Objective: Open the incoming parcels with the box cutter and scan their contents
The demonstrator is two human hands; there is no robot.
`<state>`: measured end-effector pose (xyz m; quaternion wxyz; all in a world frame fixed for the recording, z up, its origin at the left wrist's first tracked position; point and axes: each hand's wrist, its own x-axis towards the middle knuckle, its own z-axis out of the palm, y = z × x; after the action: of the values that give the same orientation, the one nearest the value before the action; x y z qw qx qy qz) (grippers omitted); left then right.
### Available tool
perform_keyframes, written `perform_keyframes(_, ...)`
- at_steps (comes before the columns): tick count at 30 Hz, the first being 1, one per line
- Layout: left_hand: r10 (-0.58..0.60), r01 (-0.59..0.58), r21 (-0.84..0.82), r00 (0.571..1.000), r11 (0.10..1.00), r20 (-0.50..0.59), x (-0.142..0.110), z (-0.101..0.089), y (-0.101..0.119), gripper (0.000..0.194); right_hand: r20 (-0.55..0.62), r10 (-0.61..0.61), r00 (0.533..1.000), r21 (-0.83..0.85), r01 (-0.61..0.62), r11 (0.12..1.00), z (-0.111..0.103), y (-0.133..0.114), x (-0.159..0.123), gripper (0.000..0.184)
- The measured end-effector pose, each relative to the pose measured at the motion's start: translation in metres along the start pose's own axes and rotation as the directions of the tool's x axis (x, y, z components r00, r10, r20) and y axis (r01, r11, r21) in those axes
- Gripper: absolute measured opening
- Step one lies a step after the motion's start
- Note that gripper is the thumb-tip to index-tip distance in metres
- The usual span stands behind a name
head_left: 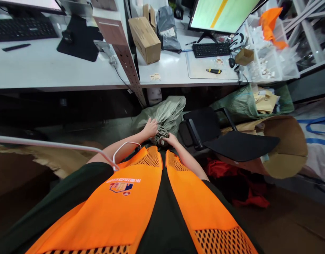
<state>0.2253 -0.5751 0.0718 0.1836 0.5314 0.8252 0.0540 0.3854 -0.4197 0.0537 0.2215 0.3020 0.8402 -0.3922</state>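
Note:
A grey-green woven sack (167,109) stands on the floor in front of me, partly under the desk, its mouth gathered into a bunch of folds. On the left side of that bunch, my left hand (151,127) is closed, gripping the crumpled material. Lower and to the right, my right hand (171,139) holds the gathered edge with bent fingers. The sack's contents are hidden. A white cable crosses over my left forearm.
A white desk (162,76) runs across ahead, with a cardboard box (145,40), keyboard (211,50) and utility knife (213,71). Close on the right are a black office chair (204,127), a large cardboard drum (286,146) and another green sack (236,102).

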Motion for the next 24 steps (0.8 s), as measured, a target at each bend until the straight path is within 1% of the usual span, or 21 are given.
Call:
perform_keyframes(2, -0.022, 0.022, 0.004, 1.0, 1.0, -0.004, -0.004, -0.005, -0.003, 0.034, -0.046, 0.05, 0.998, -0.003, -0.05, 0.999, 0.014, -0.008, 0.0, 0.049)
perform_keyframes(4, -0.047, 0.047, 0.007, 0.999, 0.999, -0.007, -0.008, -0.006, -0.002, 0.035, -0.084, 0.059, 0.995, 0.004, -0.059, 0.998, 0.021, -0.013, -0.003, 0.05)
perform_keyframes(6, -0.052, 0.052, 0.011, 0.999, 0.999, 0.004, -0.011, -0.003, 0.004, 0.038, -0.107, 0.039, 0.994, 0.017, -0.037, 0.999, 0.021, -0.013, -0.009, 0.05)
perform_keyframes(8, -0.045, 0.044, 0.01, 0.998, 0.999, 0.037, -0.01, 0.003, 0.014, 0.035, -0.131, 0.023, 0.991, 0.032, -0.019, 0.999, 0.018, -0.007, -0.016, 0.054)
perform_keyframes(12, -0.059, 0.062, -0.025, 0.992, 0.998, 0.114, 0.006, 0.017, 0.037, 0.026, -0.21, 0.04, 0.977, 0.077, -0.024, 0.997, 0.012, 0.013, -0.033, 0.064)
perform_keyframes(14, -0.083, 0.091, -0.052, 0.987, 0.995, 0.137, 0.016, 0.018, 0.042, 0.028, -0.255, 0.063, 0.965, 0.113, -0.036, 0.993, 0.009, 0.028, -0.043, 0.069)
perform_keyframes(15, -0.106, 0.116, -0.062, 0.984, 0.991, 0.146, 0.02, 0.015, 0.04, 0.03, -0.279, 0.081, 0.957, 0.134, -0.045, 0.99, 0.006, 0.038, -0.048, 0.071)
perform_keyframes(16, -0.141, 0.153, -0.068, 0.978, 0.986, 0.156, 0.021, 0.01, 0.033, 0.031, -0.307, 0.108, 0.945, 0.157, -0.062, 0.986, 0.002, 0.049, -0.055, 0.073)
perform_keyframes(17, -0.194, 0.207, -0.066, 0.967, 0.976, 0.167, 0.019, 0.003, 0.022, 0.031, -0.34, 0.148, 0.929, 0.181, -0.09, 0.979, -0.003, 0.063, -0.063, 0.073)
perform_keyframes(18, -0.266, 0.28, -0.058, 0.947, 0.958, 0.179, 0.013, -0.007, 0.006, 0.03, -0.374, 0.2, 0.905, 0.207, -0.129, 0.97, -0.009, 0.078, -0.072, 0.072)
perform_keyframes(19, -0.352, 0.366, -0.044, 0.916, 0.93, 0.192, 0.004, -0.017, -0.015, 0.029, -0.409, 0.262, 0.874, 0.234, -0.177, 0.956, -0.016, 0.095, -0.081, 0.07)
perform_keyframes(20, -0.457, 0.471, -0.022, 0.865, 0.882, 0.204, -0.008, -0.029, -0.037, 0.029, -0.437, 0.326, 0.838, 0.263, -0.228, 0.938, -0.023, 0.112, -0.091, 0.066)
perform_keyframes(21, -0.561, 0.575, -0.002, 0.8, 0.818, 0.213, -0.023, -0.04, -0.06, 0.032, -0.453, 0.385, 0.804, 0.291, -0.275, 0.916, -0.028, 0.128, -0.1, 0.061)
perform_keyframes(22, -0.656, 0.67, 0.015, 0.722, 0.742, 0.22, -0.04, -0.05, -0.082, 0.038, -0.456, 0.435, 0.776, 0.316, -0.315, 0.895, -0.032, 0.143, -0.108, 0.055)
perform_keyframes(23, -0.724, 0.74, 0.023, 0.651, 0.672, 0.229, -0.058, -0.057, -0.1, 0.042, -0.445, 0.473, 0.76, 0.337, -0.348, 0.875, -0.034, 0.156, -0.113, 0.049)
perform_keyframes(24, -0.759, 0.78, 0.013, 0.606, 0.626, 0.238, -0.077, -0.062, -0.113, 0.045, -0.422, 0.501, 0.756, 0.351, -0.373, 0.859, -0.033, 0.165, -0.117, 0.044)
